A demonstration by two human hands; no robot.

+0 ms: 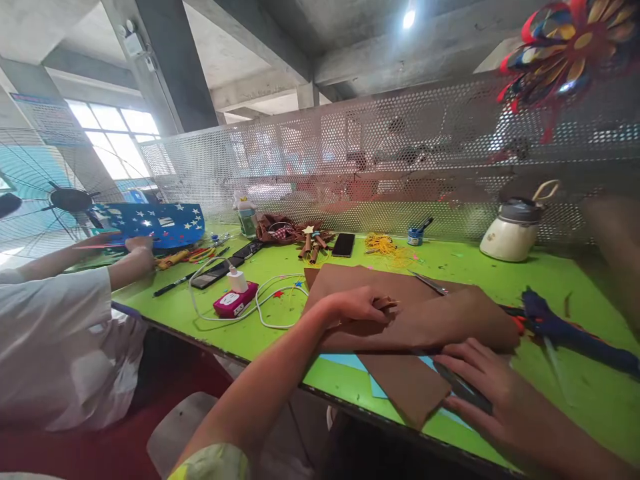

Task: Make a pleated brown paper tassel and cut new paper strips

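Large sheets of brown paper lie folded and overlapping at the front of the green table. My left hand rests on them, its fingers closed on a small crumpled piece of brown paper. My right hand is at the paper's near edge, fingers wrapped over a long dark grey tool; its kind is partly hidden under the fingers. A narrower brown strip juts toward the table edge, over light blue paper. A pair of scissors lies on the brown paper's far side.
A dark blue glue gun lies right of the paper. Behind are a phone, yellow string, a small blue jar and a cream flask. A magenta power adapter with white cable sits left. A co-worker's hand touches blue starred material.
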